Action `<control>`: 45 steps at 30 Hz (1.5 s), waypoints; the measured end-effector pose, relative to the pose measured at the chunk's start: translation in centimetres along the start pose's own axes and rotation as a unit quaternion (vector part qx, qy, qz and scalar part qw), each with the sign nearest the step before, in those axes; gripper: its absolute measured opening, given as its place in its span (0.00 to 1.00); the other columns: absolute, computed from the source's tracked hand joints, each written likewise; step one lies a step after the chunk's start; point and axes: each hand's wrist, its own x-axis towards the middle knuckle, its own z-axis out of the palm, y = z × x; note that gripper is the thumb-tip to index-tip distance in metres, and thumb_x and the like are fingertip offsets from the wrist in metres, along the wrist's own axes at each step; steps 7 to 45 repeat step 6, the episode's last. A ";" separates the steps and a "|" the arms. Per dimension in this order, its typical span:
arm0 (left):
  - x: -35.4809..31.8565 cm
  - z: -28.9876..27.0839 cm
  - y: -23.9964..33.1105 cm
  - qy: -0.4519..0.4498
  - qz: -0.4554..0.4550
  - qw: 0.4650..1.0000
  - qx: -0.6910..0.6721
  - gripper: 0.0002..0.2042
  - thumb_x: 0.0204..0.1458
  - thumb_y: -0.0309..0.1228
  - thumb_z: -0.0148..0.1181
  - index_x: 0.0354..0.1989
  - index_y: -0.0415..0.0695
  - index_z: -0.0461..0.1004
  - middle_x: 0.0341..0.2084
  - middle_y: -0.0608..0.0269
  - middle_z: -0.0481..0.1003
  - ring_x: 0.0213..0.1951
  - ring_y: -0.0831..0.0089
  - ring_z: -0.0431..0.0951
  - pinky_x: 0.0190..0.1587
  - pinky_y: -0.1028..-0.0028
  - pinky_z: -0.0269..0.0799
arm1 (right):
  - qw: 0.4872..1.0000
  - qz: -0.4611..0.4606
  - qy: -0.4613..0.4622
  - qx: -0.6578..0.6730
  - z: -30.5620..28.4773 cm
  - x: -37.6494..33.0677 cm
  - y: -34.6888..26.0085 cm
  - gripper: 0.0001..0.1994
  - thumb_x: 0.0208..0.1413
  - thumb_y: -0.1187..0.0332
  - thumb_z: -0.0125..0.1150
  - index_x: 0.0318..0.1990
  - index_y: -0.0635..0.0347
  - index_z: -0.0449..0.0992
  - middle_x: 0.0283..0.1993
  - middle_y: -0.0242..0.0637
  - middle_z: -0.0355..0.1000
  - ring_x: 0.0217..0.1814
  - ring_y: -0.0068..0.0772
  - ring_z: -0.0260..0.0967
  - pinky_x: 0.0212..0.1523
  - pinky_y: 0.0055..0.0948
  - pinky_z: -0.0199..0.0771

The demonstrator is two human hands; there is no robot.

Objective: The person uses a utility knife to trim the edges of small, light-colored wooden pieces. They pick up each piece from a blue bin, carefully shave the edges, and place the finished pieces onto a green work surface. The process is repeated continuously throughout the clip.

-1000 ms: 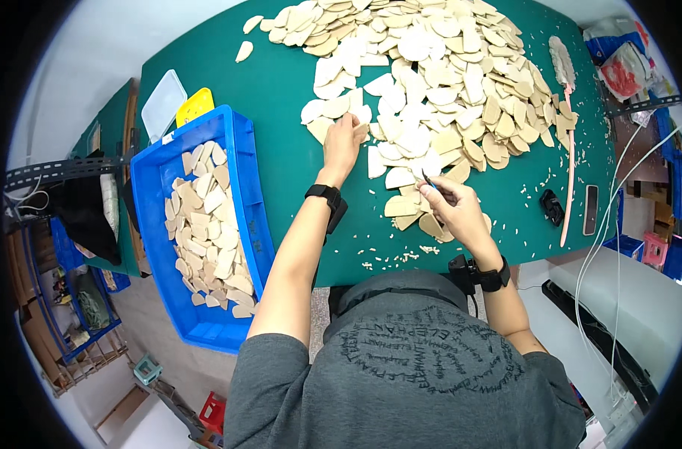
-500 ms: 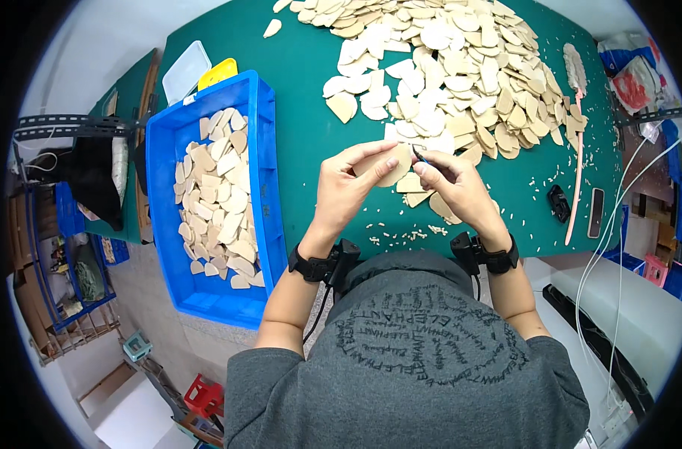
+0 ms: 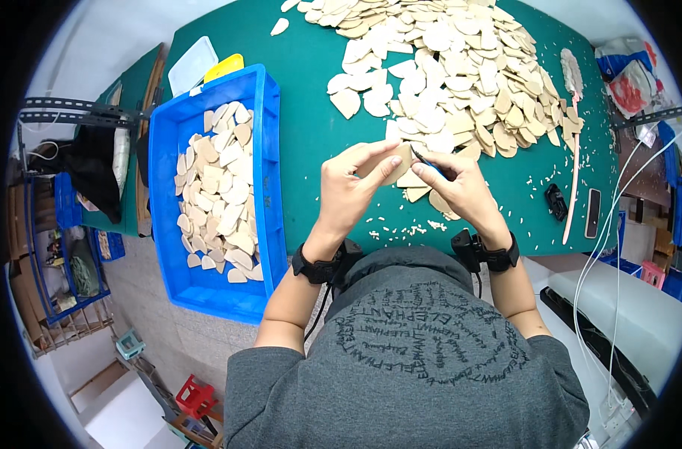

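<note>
Between the thumb and fingers of my left hand [image 3: 348,185] is a flat beige rounded piece [image 3: 401,166], held on edge over the table. My right hand [image 3: 462,187] is closed round a small hand tool [image 3: 423,159] with a dark tip and blue handle; fingers hide most of it, so its exact kind is unclear. The tool's tip meets the right edge of the piece. Just beyond both hands spreads a big heap of similar beige pieces [image 3: 460,82], some lying close to my fingers.
A blue crate [image 3: 270,172] to the left holds many such pieces. Small pale scraps [image 3: 408,232] dot the green table [image 3: 311,105]. On the right lie a long pink-handled duster [image 3: 571,179], a black object [image 3: 556,202] and a phone-like slab [image 3: 594,213]. White cables hang beyond.
The piece has turned in my left fingers and shows a narrower side. My right hand has shifted its hold on the tool slightly. The whole view has moved a little.
</note>
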 end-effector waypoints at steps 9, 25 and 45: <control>-0.2 -0.1 -0.5 0.010 -0.043 0.997 -0.055 0.12 0.50 0.29 0.63 0.42 0.40 0.78 0.38 0.58 0.78 0.39 0.76 0.77 0.42 0.79 0.72 | 1.000 -0.016 0.004 -0.022 0.4 0.2 1.0 0.12 0.53 0.63 0.62 0.30 0.64 0.75 0.20 0.26 0.65 0.22 0.15 0.58 0.22 0.20 0.57; -0.2 -0.1 -0.5 0.010 -0.043 0.997 -0.055 0.12 0.50 0.29 0.63 0.42 0.40 0.78 0.38 0.58 0.78 0.39 0.76 0.77 0.42 0.79 0.72 | 1.000 -0.016 0.004 -0.022 0.4 0.2 1.0 0.12 0.53 0.63 0.62 0.30 0.64 0.75 0.20 0.26 0.65 0.22 0.15 0.58 0.22 0.20 0.57; -0.2 -0.1 -0.5 0.010 -0.043 0.997 -0.055 0.12 0.50 0.29 0.63 0.42 0.40 0.78 0.38 0.58 0.78 0.39 0.76 0.77 0.42 0.79 0.72 | 1.000 -0.016 0.004 -0.022 0.4 0.2 1.0 0.12 0.53 0.63 0.62 0.30 0.64 0.75 0.20 0.26 0.65 0.22 0.15 0.58 0.22 0.20 0.57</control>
